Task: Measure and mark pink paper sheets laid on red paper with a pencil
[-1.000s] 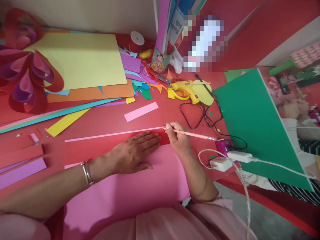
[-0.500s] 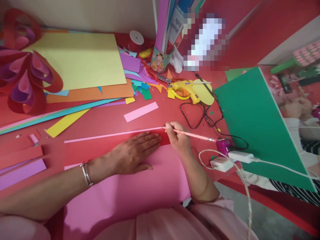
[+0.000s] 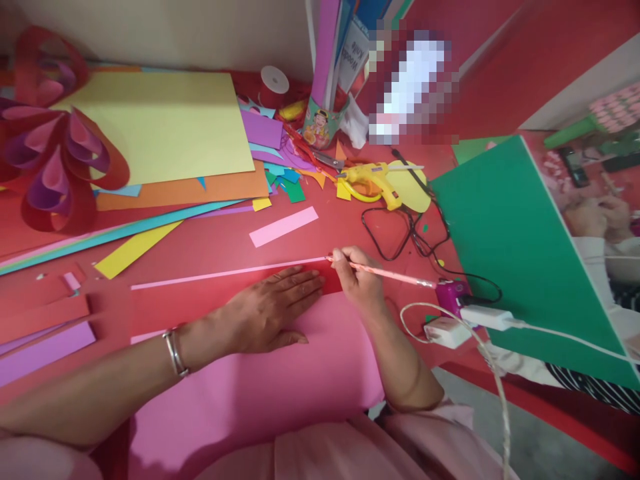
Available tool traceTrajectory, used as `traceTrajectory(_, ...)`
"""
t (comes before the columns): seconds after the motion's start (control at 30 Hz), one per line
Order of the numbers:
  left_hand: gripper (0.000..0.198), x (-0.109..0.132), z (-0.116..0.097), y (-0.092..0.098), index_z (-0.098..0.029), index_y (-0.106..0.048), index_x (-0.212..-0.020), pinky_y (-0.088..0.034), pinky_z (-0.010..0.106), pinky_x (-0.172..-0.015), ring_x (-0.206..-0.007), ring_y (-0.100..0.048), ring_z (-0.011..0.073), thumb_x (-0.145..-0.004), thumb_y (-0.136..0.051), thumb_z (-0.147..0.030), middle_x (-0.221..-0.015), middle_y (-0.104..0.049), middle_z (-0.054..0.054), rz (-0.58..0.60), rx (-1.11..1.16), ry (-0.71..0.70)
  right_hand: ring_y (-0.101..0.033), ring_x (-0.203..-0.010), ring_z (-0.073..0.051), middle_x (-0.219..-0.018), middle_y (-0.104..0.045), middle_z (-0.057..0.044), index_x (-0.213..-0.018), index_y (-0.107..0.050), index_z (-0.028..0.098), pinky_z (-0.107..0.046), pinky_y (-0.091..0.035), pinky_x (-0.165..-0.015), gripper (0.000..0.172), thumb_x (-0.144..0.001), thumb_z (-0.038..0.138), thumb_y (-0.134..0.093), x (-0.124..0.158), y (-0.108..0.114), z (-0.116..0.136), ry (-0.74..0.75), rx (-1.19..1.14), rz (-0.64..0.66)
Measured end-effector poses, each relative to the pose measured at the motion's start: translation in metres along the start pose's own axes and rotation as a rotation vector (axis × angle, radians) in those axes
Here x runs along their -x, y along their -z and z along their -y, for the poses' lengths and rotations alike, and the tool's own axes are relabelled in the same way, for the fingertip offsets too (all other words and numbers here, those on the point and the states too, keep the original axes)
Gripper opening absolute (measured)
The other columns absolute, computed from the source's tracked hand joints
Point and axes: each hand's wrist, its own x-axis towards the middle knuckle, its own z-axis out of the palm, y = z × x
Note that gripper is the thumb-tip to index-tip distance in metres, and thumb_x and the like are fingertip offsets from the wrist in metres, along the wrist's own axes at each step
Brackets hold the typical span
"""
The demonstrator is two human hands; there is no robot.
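Observation:
My left hand (image 3: 280, 310) lies flat with fingers stretched out, pressing on a red paper strip (image 3: 175, 303). Under that strip is a large pink paper sheet (image 3: 300, 387); a thin pink margin shows along the strip's far edge. Between the fingers of my right hand (image 3: 361, 277) is a pink pencil (image 3: 395, 273). Its tip touches near the right end of the pink margin, and its back end points to the right. A short pink paper strip (image 3: 284, 227) lies just beyond the red one.
Yellow paper (image 3: 165, 127) tops a stack at the back left, beside looped paper petals (image 3: 55, 167). A yellow glue gun (image 3: 375, 181), scissors (image 3: 327, 160) and scraps lie behind. At the right are a green board (image 3: 525, 267), a purple plug block (image 3: 451, 295) and another person's hands (image 3: 597, 219).
The whole view has shifted slightly. Both hands and the pencil keep practically the same place on the paper.

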Motion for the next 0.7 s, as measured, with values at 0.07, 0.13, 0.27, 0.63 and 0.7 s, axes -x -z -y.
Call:
traceTrajectory(0.07, 0.081, 0.0000, 0.0000, 0.0000, -0.008, -0.030, -0.168, -0.026, 0.053, -0.135, -0.162, -0.031, 0.0343, -0.107, -0.049, -0.059, -0.170, -0.038, 0.021, 0.002, -0.003, 0.001, -0.070, -0.071, -0.018, -0.075, -0.074, -0.002, -0.084, -0.063, 0.026, -0.029, -0.050, -0.069, 0.030, -0.106, 0.043, -0.053, -0.0002, 0.0005, 0.0000, 0.006, 0.011, 0.004)
traceTrajectory(0.13, 0.082, 0.0001, 0.0002, -0.0003, -0.009, -0.030, -0.168, -0.026, 0.054, -0.135, -0.162, -0.031, 0.0343, -0.107, -0.049, -0.060, -0.170, -0.038, 0.021, 0.003, 0.000, 0.006, -0.069, -0.069, -0.018, -0.073, -0.073, -0.001, -0.083, -0.062, 0.026, -0.029, -0.049, -0.067, 0.030, -0.106, 0.043, -0.053, -0.0001, 0.0009, 0.0001, 0.008, 0.014, 0.003)
traceTrajectory(0.27, 0.083, 0.0007, 0.0007, -0.0013, -0.009, -0.029, -0.168, -0.027, 0.054, -0.134, -0.162, -0.031, 0.0351, -0.107, -0.051, -0.060, -0.170, -0.038, 0.021, 0.003, 0.015, 0.007, -0.069, -0.068, -0.017, -0.073, -0.072, -0.001, -0.083, -0.061, 0.026, -0.029, -0.049, -0.067, 0.030, -0.106, 0.043, -0.054, 0.0005, 0.0010, 0.0006, 0.006, -0.001, -0.001)
traceTrajectory(0.63, 0.081, 0.0004, 0.0029, -0.0021, -0.008, -0.031, -0.167, -0.027, 0.054, -0.134, -0.162, -0.031, 0.0350, -0.107, -0.051, -0.059, -0.169, -0.040, 0.022, -0.018, 0.024, -0.015, -0.068, -0.070, -0.017, -0.073, -0.071, -0.001, -0.082, -0.062, 0.026, -0.029, -0.050, -0.068, 0.032, -0.106, 0.045, -0.054, 0.0023, -0.0006, -0.0002, -0.029, -0.035, -0.020)
traceTrajectory(0.7, 0.079, -0.0004, 0.0034, -0.0023, -0.008, -0.035, -0.166, -0.024, 0.053, -0.135, -0.162, -0.030, 0.0339, -0.107, -0.050, -0.059, -0.169, -0.038, 0.022, -0.014, 0.020, -0.008, -0.069, -0.071, -0.018, -0.076, -0.072, -0.002, -0.083, -0.063, 0.026, -0.030, -0.050, -0.069, 0.032, -0.106, 0.046, -0.053, 0.0049, -0.0005, -0.0011, -0.023, -0.047, -0.053)
